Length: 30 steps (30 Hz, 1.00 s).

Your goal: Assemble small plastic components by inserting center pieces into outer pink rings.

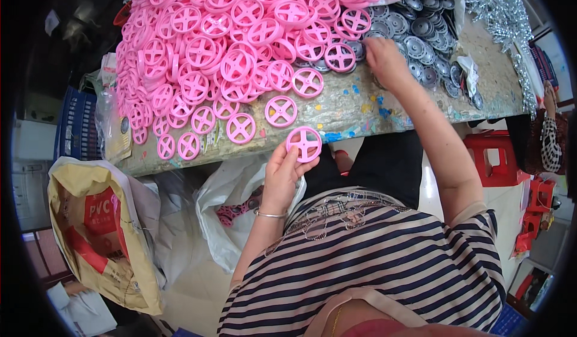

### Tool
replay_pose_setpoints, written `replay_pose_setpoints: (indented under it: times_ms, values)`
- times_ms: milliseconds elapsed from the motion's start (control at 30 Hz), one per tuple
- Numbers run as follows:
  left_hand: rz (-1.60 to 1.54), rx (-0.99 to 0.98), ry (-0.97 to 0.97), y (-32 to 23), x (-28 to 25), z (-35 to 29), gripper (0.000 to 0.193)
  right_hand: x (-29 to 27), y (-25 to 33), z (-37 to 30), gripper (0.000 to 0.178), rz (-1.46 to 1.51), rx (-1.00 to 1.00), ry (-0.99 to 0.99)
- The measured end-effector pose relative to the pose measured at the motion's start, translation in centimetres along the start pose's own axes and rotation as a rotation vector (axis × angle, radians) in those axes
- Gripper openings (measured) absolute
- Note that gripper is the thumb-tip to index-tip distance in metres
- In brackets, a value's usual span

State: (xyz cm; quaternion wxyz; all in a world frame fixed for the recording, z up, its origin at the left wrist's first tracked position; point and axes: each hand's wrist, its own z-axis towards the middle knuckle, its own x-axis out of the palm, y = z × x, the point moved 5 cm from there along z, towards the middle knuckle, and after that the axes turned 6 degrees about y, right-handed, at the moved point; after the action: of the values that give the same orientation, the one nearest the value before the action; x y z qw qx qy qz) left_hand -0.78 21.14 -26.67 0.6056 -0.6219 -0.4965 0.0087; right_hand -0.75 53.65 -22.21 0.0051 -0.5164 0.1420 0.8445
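Note:
In my left hand (281, 178) is a pink plastic wheel ring (305, 145) with crossed spokes, pinched between thumb and fingers just off the table's front edge. My right hand (387, 65) reaches over the table to where the pink rings meet the grey discs, its fingers bent down and closed together. Whatever they grip, if anything, is hidden. A heap of grey round wheel discs (416, 47) lies around and beyond that hand. To its left spreads a big pile of pink wheel rings (246, 12), with several loose ones near the edge.
The worn wooden table (360, 118) has paint specks. Silver tinsel (502, 12) hangs over its right end. Below stand an open yellow sack (141, 241) and a white sack (210, 196) with dark pink pieces inside. A red stool (490, 157) is at the right.

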Motion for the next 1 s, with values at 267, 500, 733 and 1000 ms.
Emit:
replay_pose_setpoints:
  times_ms: [267,500,733,1000]
  values:
    - [-0.009,0.057,-0.001,-0.3,0.9,0.5,0.037,-2.4,13.7,-4.7,0.020,0.917,0.246,0.405]
    - [-0.003,0.085,0.045,-0.5,1.7,0.2,0.039,-1.1,17.0,-7.4,0.024,0.801,0.126,0.118]
    - [0.106,0.089,0.075,0.1,1.3,0.1,0.037,0.5,16.5,-8.6,0.022,1.135,0.502,0.812]
    - [0.196,0.196,-0.050,-0.8,-0.2,-1.8,0.032,1.0,17.4,-8.0,0.022,1.184,0.329,0.631]
